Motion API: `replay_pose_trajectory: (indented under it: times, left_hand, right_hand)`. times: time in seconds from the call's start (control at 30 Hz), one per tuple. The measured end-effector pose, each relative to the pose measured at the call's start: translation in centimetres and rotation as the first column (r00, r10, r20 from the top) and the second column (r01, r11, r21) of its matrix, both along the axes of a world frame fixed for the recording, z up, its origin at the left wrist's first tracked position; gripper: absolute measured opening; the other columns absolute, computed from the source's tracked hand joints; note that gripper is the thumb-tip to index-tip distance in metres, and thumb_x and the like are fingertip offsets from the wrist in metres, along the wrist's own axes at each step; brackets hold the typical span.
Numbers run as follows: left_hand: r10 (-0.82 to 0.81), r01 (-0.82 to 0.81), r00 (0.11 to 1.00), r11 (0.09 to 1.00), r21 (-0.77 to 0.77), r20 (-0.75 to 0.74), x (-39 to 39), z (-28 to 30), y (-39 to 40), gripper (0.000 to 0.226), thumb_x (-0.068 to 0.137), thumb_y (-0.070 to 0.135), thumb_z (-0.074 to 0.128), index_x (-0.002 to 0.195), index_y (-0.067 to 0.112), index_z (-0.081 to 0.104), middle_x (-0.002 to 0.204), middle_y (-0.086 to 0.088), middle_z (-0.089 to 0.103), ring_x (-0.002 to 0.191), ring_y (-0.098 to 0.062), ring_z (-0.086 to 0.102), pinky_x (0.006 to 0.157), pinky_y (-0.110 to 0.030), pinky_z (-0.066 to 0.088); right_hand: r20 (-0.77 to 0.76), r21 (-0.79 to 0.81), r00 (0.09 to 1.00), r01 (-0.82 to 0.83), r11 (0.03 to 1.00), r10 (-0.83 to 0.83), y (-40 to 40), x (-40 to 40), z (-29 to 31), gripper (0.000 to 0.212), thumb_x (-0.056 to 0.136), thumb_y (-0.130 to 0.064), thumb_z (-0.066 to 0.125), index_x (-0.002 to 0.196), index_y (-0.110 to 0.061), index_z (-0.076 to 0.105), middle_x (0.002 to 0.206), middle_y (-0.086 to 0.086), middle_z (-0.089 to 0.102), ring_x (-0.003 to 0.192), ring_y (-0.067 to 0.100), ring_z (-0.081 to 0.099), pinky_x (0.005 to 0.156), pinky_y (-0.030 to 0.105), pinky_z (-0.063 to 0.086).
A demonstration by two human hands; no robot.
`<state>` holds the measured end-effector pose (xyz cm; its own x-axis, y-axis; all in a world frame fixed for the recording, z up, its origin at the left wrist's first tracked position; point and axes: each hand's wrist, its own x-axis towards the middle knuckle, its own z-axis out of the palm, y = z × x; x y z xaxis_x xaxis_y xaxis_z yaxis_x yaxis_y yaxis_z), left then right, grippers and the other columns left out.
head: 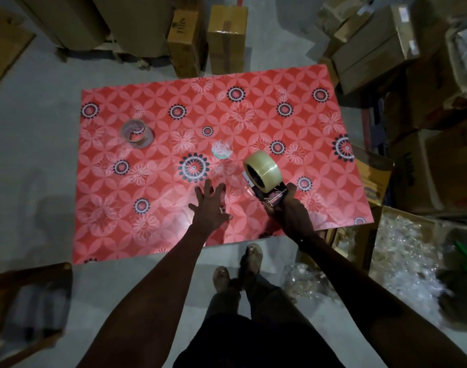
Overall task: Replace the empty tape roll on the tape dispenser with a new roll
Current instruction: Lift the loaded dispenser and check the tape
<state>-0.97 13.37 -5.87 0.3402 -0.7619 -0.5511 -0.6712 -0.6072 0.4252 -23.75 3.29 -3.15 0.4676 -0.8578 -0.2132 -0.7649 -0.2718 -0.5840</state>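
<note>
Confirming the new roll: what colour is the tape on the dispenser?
Pale yellowish, translucent tape roll; head view.

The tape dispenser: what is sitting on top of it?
A full tape roll sits on the tape dispenser, which the right hand grips. The handle is covered.

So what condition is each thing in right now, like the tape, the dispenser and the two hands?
New tape roll: full, seated on the dispenser.
Tape dispenser: lifted off the table, held by its handle.
Right hand: grips the dispenser.
Left hand: open, fingers spread above the table, holding nothing.
Old roll: nearly bare, lying on the red table, far left.
</note>
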Motion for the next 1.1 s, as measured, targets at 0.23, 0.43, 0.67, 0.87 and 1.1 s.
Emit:
replay_pose_trajectory:
  times: [0.23, 0.43, 0.67, 0.87, 1.1]
  left_hand:
    - [-0.02, 0.021, 0.999, 0.999, 0.033, -0.027, -0.6, -0.2, -0.2, 0.109, 0.081, 0.029, 0.087, 0.165, 0.032, 0.017, 0.173, -0.011, -0.015, 0.154, -0.055, -0.014, 0.106, -0.088, 0.011]
    - [-0.043, 0.043, 0.999, 0.998, 0.046, -0.019, -0.7, -0.2, -0.3, 0.106, 0.082, 0.027, 0.087, 0.164, 0.031, 0.02, 0.173, -0.012, -0.017, 0.153, -0.056, -0.015, 0.105, -0.088, 0.01]
    - [-0.05, 0.051, 0.999, 0.997, 0.064, -0.01, -0.7, -0.5, -0.4, 0.106, 0.083, 0.025, 0.087, 0.164, 0.032, 0.019, 0.172, -0.01, -0.02, 0.153, -0.054, -0.017, 0.107, -0.086, 0.011]
    - [-0.075, 0.075, 0.997, 0.993, 0.086, 0.006, -0.8, -0.8, -0.2, 0.106, 0.087, 0.03, 0.083, 0.166, 0.032, 0.013, 0.172, -0.011, -0.022, 0.152, -0.056, -0.018, 0.104, -0.089, 0.013]
    - [-0.091, 0.086, 0.995, 0.989, 0.123, 0.033, -0.9, -1.0, -0.2, 0.106, 0.089, 0.038, 0.08, 0.165, 0.037, 0.007, 0.171, -0.009, -0.025, 0.153, -0.054, -0.019, 0.107, -0.088, 0.017]
  right_hand:
    - [-0.111, -0.088, 0.993, -0.049, 0.995, 0.039, 0.1, 0.1, -0.6, 0.078, 0.097, -0.038, 0.075, 0.146, 0.006, 0.034, 0.085, 0.021, 0.076, 0.068, 0.04, 0.073, 0.057, 0.031, 0.039]
    - [-0.129, -0.101, 0.991, -0.042, 0.994, 0.029, 0.3, 0.6, -1.3, 0.074, 0.098, -0.044, 0.07, 0.144, -0.002, 0.031, 0.084, 0.012, 0.076, 0.064, 0.033, 0.073, 0.054, 0.031, 0.044]
    - [-0.17, -0.152, 0.985, -0.035, 0.988, 0.008, 0.0, 1.1, -1.7, 0.078, 0.096, -0.047, 0.071, 0.146, 0.0, 0.034, 0.082, 0.017, 0.075, 0.064, 0.037, 0.071, 0.053, 0.041, 0.055]
    - [-0.17, -0.244, 0.985, -0.048, 0.969, 0.006, 0.3, 0.9, -2.4, 0.08, 0.095, -0.047, 0.072, 0.145, -0.005, 0.024, 0.075, 0.015, 0.071, 0.057, 0.033, 0.068, 0.05, 0.035, 0.052]
    - [-0.152, -0.322, 0.988, -0.062, 0.945, 0.013, 0.6, 0.7, -2.9, 0.082, 0.094, -0.049, 0.074, 0.143, -0.002, 0.027, 0.069, 0.014, 0.069, 0.052, 0.032, 0.066, 0.045, 0.037, 0.054]
